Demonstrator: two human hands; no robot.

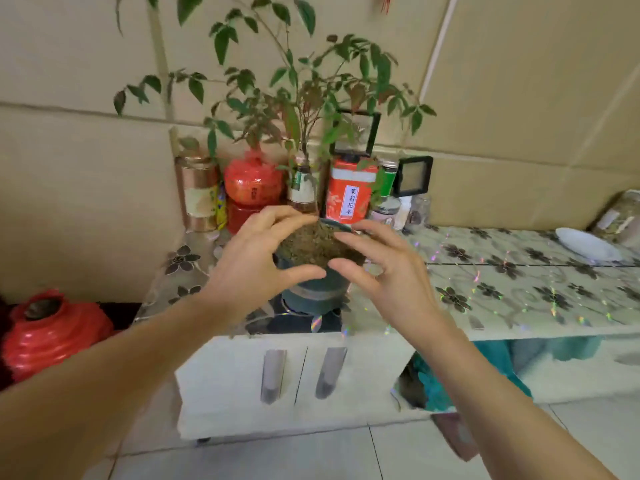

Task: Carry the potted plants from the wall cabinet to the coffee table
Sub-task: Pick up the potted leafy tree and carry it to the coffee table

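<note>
Potted plant (313,268) stands on the cabinet top (519,292), between both hands. Left hand (256,258) curls round its left rim; right hand (384,268), fingers spread, touches the right rim.

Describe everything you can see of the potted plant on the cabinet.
The potted plant has a dark green, plastic-looking round pot with a paler band low on its side. It stands upright on the cabinet's flowered top, brown soil to the brim. Thin stems carry green and reddish leaves. The left hand and right hand curve around its rim from both sides; whether they touch it is unclear.
</note>
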